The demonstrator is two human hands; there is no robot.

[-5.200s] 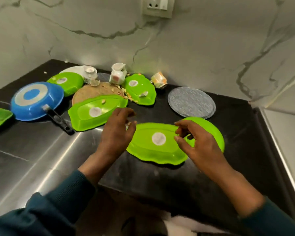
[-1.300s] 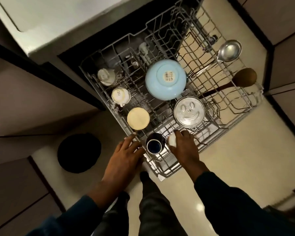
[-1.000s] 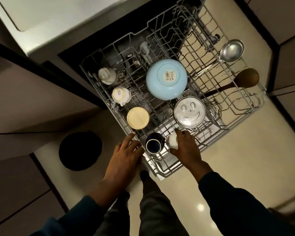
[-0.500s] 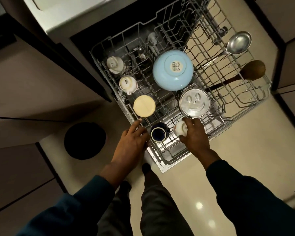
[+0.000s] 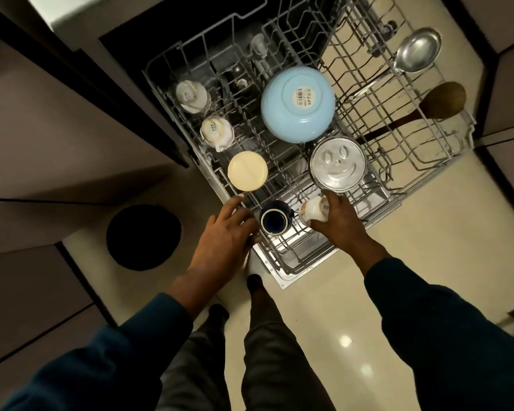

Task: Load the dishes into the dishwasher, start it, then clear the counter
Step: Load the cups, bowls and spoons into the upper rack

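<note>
Head view: right hand (image 5: 337,225) grips the white cup (image 5: 312,209) at the rack (image 5: 294,264) front edge; left hand (image 5: 224,232), fingers loose, rests at nine o'clock of the navy cup (image 5: 275,222).

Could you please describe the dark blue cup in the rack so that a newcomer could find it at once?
Start at the pulled-out wire dishwasher rack and go to its edge nearest the person. The dark blue cup sits there between the left hand and the right hand. Unlike the pale cups and blue bowl around it, its dark opening faces the camera.
</note>
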